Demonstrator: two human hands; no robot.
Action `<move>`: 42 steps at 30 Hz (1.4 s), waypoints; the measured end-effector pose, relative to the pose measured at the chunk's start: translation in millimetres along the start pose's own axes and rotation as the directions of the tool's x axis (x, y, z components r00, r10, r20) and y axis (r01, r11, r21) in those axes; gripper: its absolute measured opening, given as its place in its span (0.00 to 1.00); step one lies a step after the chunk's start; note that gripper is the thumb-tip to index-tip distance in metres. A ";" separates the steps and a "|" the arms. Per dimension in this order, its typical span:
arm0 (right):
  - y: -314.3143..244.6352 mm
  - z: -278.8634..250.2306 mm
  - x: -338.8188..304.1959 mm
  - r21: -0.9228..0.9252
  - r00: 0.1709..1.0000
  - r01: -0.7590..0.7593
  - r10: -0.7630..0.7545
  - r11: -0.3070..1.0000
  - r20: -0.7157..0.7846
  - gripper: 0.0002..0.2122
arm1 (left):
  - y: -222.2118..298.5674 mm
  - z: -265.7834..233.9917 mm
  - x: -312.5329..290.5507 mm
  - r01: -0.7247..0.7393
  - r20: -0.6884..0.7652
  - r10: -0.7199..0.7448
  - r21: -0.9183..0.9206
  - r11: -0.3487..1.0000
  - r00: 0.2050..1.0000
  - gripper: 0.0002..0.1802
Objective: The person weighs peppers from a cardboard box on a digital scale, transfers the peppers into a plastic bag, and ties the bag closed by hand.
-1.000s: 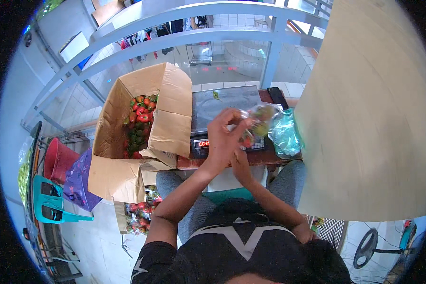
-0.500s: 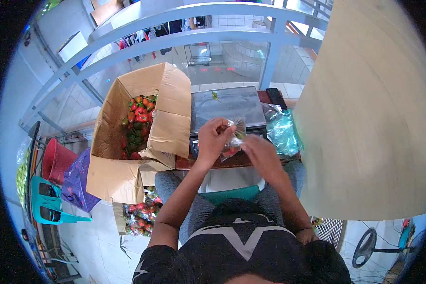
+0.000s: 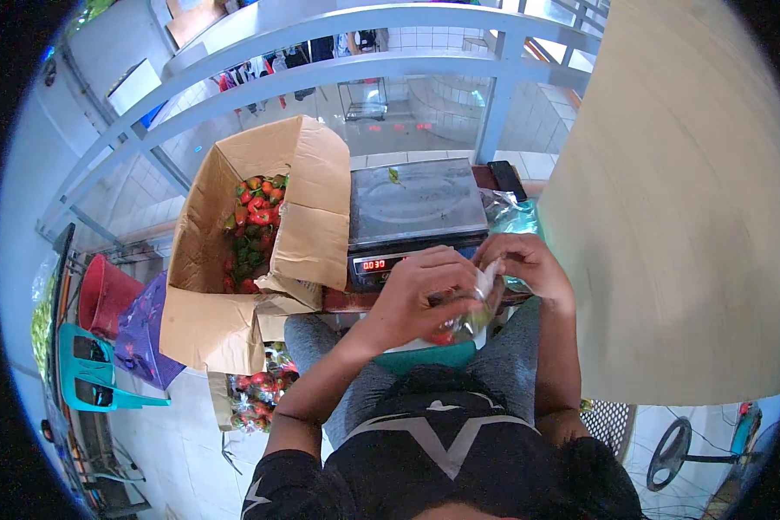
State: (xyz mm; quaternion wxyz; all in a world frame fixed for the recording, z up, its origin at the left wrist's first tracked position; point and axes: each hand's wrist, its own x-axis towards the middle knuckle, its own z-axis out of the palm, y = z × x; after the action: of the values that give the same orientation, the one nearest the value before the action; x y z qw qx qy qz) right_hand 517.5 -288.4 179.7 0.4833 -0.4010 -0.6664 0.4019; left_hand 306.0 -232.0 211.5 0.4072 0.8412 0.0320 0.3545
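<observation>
1. Clear plastic bag (image 3: pixel 468 319) of red and green peppers sits between both hands, over the person's lap and just in front of the near edge of the weighing scale (image 3: pixel 412 208).
2. Left hand (image 3: pixel 420 295): fingers clenched around the bag from the left and above, covering most of its body.
3. Right hand (image 3: pixel 529 264): fingers pinched on the upper end of the bag, where the plastic bunches to a pale neck. The two hands touch or nearly touch at that neck.
4. Scale: its steel platter is bare apart from a small green scrap near the far edge. The lit red display faces the person, directly behind the left hand.
5. Open cardboard box (image 3: pixel 234 251): stands to the left of the scale, one flap leaning against the scale's left side. Red and green peppers (image 3: pixel 253 221) fill its bottom.
6. Right side: a large pale panel (image 3: pixel 676 217) bounds the work area closely; the right forearm runs just beside its edge, so little room remains there.
7. Left side, on the floor: a red bucket (image 3: pixel 104 295), a purple bag (image 3: pixel 143 334) and a teal plastic chair (image 3: pixel 91 368) stand well apart from the hands.
8. Below the box: a further bag of red peppers (image 3: pixel 256 394) lies by the person's left knee.
</observation>
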 end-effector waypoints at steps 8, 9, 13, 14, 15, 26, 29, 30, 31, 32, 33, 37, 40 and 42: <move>46.0 70.9 -7.9 0.529 0.937 0.202 -0.005 0.824 -0.349 0.14 | -9.4 14.1 7.7 0.190 0.009 -0.222 -0.548 0.814 0.975 0.07; 41.7 80.9 -0.1 0.804 0.888 0.105 0.309 0.585 -0.341 0.17 | -11.1 14.2 5.3 0.294 0.037 -0.379 -0.703 0.648 0.925 0.07; 98.3 95.8 5.0 0.986 0.912 0.129 0.380 0.102 -0.158 0.22 | -22.8 12.1 6.5 0.362 -0.118 -0.538 -0.618 0.697 0.835 0.06; 99.8 100.5 5.4 0.995 0.908 0.071 0.408 0.070 -0.094 0.21 | -32.7 18.2 5.6 0.305 -0.252 -0.518 -0.573 0.760 0.817 0.04; 100.8 105.7 4.9 0.999 0.899 0.017 0.437 0.035 -0.031 0.21 | -40.3 18.4 3.0 0.306 -0.253 -0.520 -0.574 0.760 0.816 0.04; 62.0 102.2 3.2 0.401 0.915 -0.192 0.311 0.896 -0.257 0.08 | -86.0 25.3 -19.4 0.416 -0.585 -0.324 0.026 0.909 0.743 0.08; 48.5 95.4 1.3 -0.438 0.921 -0.157 -0.028 0.885 -0.389 0.08 | -83.9 24.6 -22.0 0.448 -0.519 -0.358 0.055 0.892 0.776 0.09; 40.7 93.4 0.6 -0.573 0.917 -0.149 -0.104 0.806 -0.385 0.09 | -82.3 23.5 -23.3 0.451 -0.521 -0.359 0.055 0.891 0.774 0.09; 31.8 89.4 0.8 -0.574 0.917 -0.148 -0.105 0.805 -0.384 0.09 | -80.5 22.0 -23.9 0.466 -0.479 -0.378 0.075 0.881 0.792 0.09; 23.0 84.4 1.4 -0.610 0.924 -0.176 -0.084 0.773 -0.374 0.08 | -79.1 21.4 -23.9 0.481 -0.434 -0.399 0.094 0.871 0.808 0.09; 17.2 79.8 1.9 -0.644 0.929 -0.202 -0.063 0.738 -0.364 0.07 | -76.8 20.8 -23.1 0.481 -0.433 -0.399 0.094 0.872 0.808 0.09; 9.5 65.6 1.0 -0.647 0.930 -0.235 -0.026 0.725 -0.366 0.06 | -73.2 20.4 -21.6 0.434 -0.379 -0.393 0.025 0.900 0.838 0.08; 12.1 58.4 1.9 -0.643 0.927 -0.149 -0.120 0.751 -0.355 0.05 | -69.8 19.1 -23.9 0.425 -0.338 -0.405 -0.015 0.905 0.850 0.08; 15.3 54.2 2.4 -0.612 0.898 -0.025 -0.251 0.790 -0.361 0.05 | -65.0 18.5 -24.9 0.412 -0.313 -0.394 -0.011 0.911 0.864 0.07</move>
State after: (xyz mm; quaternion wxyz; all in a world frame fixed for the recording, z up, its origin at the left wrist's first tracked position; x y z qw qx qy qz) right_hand 466.9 -288.8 154.9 0.4870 -0.5694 -0.6610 0.0414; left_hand 314.2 -209.6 143.6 0.4383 0.7613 0.2801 0.3872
